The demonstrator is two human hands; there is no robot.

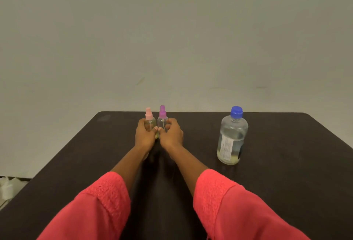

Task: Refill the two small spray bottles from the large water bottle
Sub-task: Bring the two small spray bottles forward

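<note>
Partly hidden: pink bottle [149, 119], purple bottle [162, 120]

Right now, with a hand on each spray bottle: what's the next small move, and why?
Probably: the right hand lets go of the purple-topped spray bottle and twists off the pink top, while the left hand steadies the pink-topped spray bottle. Both spray tops are on, so nothing can be poured in yet. The large water bottle stands apart on the right, blue cap on.
</note>
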